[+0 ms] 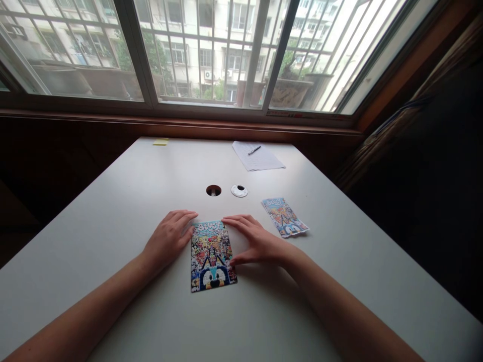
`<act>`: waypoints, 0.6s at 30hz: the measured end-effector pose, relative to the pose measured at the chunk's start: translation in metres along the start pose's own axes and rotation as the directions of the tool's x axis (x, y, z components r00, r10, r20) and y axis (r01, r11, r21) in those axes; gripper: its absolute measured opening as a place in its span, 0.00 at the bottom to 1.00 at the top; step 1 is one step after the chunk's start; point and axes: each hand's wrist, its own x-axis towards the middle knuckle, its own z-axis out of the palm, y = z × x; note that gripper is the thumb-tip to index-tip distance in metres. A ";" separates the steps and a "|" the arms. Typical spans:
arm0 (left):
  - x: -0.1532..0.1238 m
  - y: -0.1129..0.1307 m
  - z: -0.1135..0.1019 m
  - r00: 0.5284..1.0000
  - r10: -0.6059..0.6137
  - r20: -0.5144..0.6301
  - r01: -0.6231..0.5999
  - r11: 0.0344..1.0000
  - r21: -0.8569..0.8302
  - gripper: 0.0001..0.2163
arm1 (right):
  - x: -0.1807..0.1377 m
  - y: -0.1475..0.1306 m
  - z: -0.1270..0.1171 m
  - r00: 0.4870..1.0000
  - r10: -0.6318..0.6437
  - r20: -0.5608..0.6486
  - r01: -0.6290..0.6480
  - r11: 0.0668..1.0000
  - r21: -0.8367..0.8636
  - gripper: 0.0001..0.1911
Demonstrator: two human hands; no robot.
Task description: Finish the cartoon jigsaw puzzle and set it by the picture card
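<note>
A small colourful jigsaw picture [211,255] with a blue cartoon dog lies flat on the white table [113,211] in front of me. My left hand [169,237] rests open against its left edge, fingers stretched toward the top corner. My right hand [252,240] lies open on the other side, fingers at the top right corner and thumb against the right edge. Neither hand holds anything. A second card [285,216] with the same picture lies to the right, apart from my right hand.
A round cable hole [213,190] and its white cap [239,190] sit beyond the puzzle. Farther back lie a paper sheet [257,157] with a pen [254,150] and a yellow sticky pad [160,142]. A barred window runs behind; a dark chair stands right.
</note>
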 end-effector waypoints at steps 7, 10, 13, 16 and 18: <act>0.002 -0.009 0.001 0.997 -0.070 -0.030 0.071 0.997 0.043 0.15 | 0.001 -0.002 0.003 0.999 -0.002 0.042 0.006 0.996 -0.088 0.52; 0.002 -0.009 0.001 0.997 -0.078 -0.019 0.079 0.995 0.057 0.15 | 0.002 -0.003 0.002 0.999 -0.002 0.054 0.009 0.992 -0.122 0.49; 0.002 -0.008 0.001 0.997 -0.081 -0.013 0.082 0.995 0.049 0.15 | 0.003 -0.004 0.002 0.999 0.011 0.048 -0.005 0.991 -0.132 0.50; 0.002 -0.006 0.000 0.996 -0.087 -0.014 0.087 0.996 0.029 0.14 | 0.003 -0.004 0.003 0.999 0.031 0.029 -0.027 0.991 -0.128 0.52; 0.002 -0.004 -0.001 0.996 -0.087 -0.004 0.087 0.996 0.014 0.13 | 0.003 -0.003 0.004 0.999 0.046 0.017 -0.043 0.991 -0.128 0.53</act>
